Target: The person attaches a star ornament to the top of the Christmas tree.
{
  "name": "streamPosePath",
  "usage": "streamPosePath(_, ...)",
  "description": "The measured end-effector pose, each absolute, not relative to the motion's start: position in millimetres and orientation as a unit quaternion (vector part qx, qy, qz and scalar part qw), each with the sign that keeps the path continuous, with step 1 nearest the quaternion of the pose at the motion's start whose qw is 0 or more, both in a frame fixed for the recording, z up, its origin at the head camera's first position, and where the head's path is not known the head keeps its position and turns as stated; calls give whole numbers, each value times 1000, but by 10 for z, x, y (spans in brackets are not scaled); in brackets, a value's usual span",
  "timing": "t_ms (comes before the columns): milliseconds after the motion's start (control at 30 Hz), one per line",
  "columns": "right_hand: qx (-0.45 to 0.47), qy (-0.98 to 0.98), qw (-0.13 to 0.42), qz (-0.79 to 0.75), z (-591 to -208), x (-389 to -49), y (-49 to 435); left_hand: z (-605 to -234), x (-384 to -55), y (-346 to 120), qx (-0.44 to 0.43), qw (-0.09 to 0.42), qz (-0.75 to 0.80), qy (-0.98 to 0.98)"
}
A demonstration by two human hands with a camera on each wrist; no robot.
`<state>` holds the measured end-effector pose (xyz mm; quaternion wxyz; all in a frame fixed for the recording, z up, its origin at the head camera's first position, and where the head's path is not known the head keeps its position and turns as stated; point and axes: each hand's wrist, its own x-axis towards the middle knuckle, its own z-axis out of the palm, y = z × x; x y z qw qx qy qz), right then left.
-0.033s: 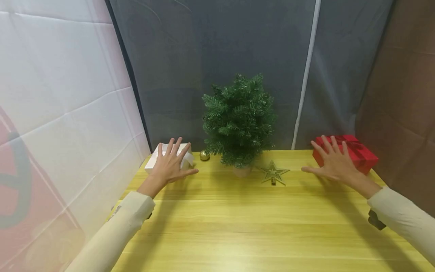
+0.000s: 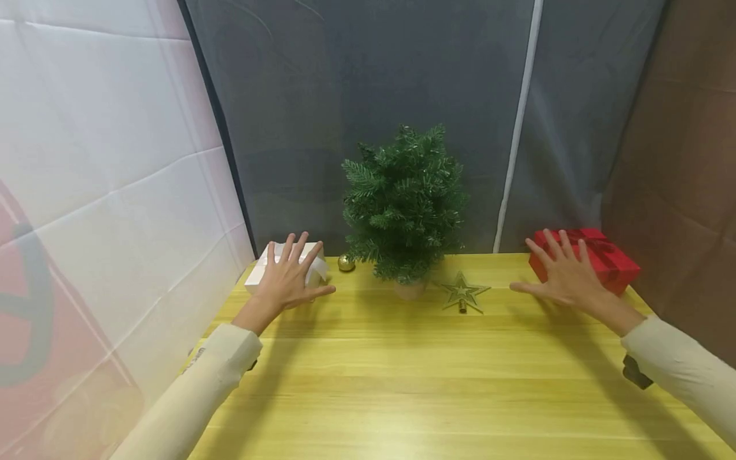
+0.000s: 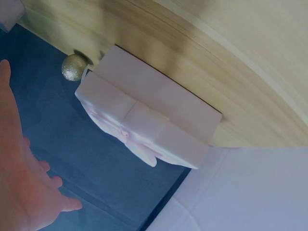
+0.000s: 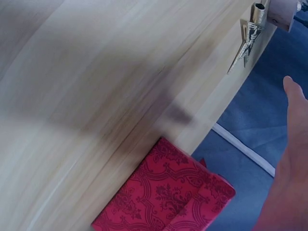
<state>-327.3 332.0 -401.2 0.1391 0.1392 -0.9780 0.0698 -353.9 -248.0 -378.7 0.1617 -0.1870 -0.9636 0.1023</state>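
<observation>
My left hand (image 2: 283,278) is spread with its fingers straight, hovering over the white gift box (image 2: 259,276) and partly covering it in the head view. The left wrist view shows a gap between hand and box, whose bow (image 3: 126,134) is the same pale colour. On the other side my right hand (image 2: 566,278) also spreads its fingers, in front of the red gift box (image 2: 618,262) with a dark red ribbon. In the right wrist view that box's side has a dark ornamental pattern, and the hand is apart from it. Both hands hold nothing.
A small artificial pine tree (image 2: 405,204) stands at the table's back middle in a pale pot (image 2: 409,291). Left of it lies a gold ball ornament (image 2: 346,262), right of it a gold star topper (image 2: 462,292). Cloth walls enclose the yellowish wooden table (image 2: 391,383).
</observation>
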Motion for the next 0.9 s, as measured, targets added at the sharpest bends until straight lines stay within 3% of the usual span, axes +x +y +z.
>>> streamPosePath(567,148,-978,135,63,-4047,-3307,3296,-3760,-3542,-2521,-192,165,116,-961)
streamPosePath(900,147,-983,101,49,-4031,-3286,3215,-3567,-3575,-2553,-205,174,133,-954)
